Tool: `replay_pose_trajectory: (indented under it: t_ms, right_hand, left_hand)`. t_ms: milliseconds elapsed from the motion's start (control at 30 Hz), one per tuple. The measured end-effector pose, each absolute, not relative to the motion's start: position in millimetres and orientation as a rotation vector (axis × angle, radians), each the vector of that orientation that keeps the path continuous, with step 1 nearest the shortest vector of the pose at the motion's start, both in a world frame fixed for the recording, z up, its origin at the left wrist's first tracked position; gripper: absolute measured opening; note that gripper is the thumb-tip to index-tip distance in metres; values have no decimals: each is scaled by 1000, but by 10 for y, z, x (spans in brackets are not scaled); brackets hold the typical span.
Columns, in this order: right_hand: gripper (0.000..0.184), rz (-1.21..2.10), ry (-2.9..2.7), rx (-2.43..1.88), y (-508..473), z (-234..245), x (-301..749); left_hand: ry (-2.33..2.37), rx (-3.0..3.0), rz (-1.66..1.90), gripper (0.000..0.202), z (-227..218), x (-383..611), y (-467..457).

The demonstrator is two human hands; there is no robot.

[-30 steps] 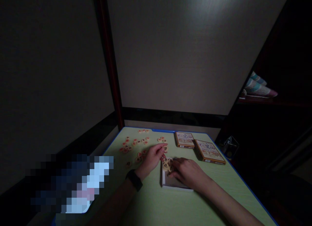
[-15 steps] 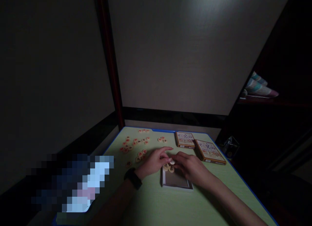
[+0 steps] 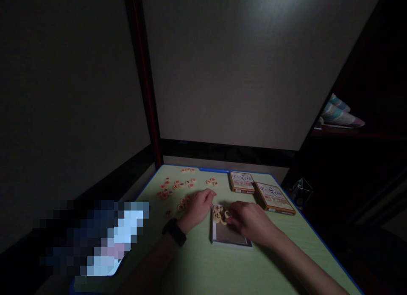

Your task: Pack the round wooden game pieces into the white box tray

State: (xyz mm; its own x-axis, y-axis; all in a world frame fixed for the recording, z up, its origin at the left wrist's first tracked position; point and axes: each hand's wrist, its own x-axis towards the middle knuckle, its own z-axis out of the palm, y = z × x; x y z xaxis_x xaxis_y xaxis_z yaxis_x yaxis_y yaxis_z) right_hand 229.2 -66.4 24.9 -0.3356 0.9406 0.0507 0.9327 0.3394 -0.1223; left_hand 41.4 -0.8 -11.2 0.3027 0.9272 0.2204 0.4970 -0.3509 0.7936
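Here's the right hand [image 3: 249,218], thumb and fingertips drawn close together, a small gap between them, and pinched in that gap is a round disc [image 3: 227,214], its dark-marked face turned up; being a circle, it has no long axis to speak of. Right under those fingertips sits a shallow open tray [image 3: 232,236], thin-walled and pale-rimmed with a flat brownish floor, its long axis apparently running away from the wearer, though the right hand covers one side. At least four discs show at the tray's far end, the pinched one included, some overlapping. Over to the left hand [image 3: 199,206]: fingers curled inward, nearly closed, just beyond the tray's left corner, and whether anything is inside I can't tell. One black wristband [image 3: 174,232] on that wrist. Left of and beyond the left fingers lie scattered discs [image 3: 176,186], smooth, cream, mostly red-marked: three in a row at the far edge, three bunched straight ahead of those fingers, one alone beside the forearm. Ahead of the right fingers, two flat printed boxes [image 3: 275,197], corners together, slanting away, all on a pale green, blue-edged table [image 3: 197,265].
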Motion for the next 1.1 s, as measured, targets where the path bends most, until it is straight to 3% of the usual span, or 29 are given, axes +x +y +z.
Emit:
replay_pose_trajectory:
  t_ms: [333, 1100]
  right_hand:
    - [32, -6, -2473, -1887, -686, 71, 2154]
    - [31, -12, -2530, -1849, -686, 69, 2134]
  left_hand:
    - [1454, 2273, 482, 36, -14, 417, -127]
    - [1455, 2304, 484, 38, 2, 425, -137]
